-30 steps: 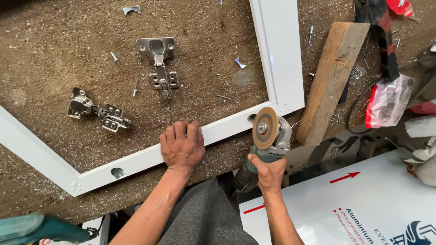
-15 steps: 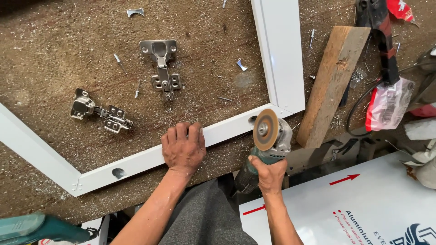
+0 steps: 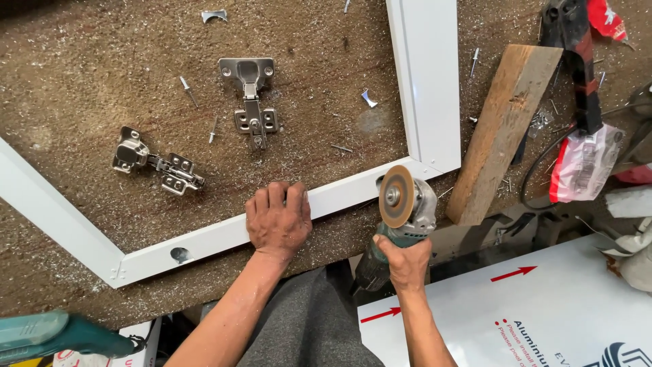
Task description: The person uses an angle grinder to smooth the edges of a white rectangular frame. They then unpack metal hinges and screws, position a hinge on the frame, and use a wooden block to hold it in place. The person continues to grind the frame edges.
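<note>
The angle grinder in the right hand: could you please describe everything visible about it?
The teal-bodied angle grinder has a grey metal head and a round tan disc facing the camera. The right hand grips its body from below, holding it against the white metal frame near the corner notch. The left hand presses flat on the frame beside it.

A single head-worn camera looks almost straight down onto a brown workbench [image 3: 102,61], from close above, roughly at arm's length. The person's own forearms enter from the bottom edge, so the lower border lies nearest the body and the top edge farthest away. The left hand [image 3: 278,221] sits just below the centre and the right hand [image 3: 406,261] right of it. The white frame [image 3: 428,81] runs out of the picture at the top and left. There is no second view, so nothing overlaps.
</note>
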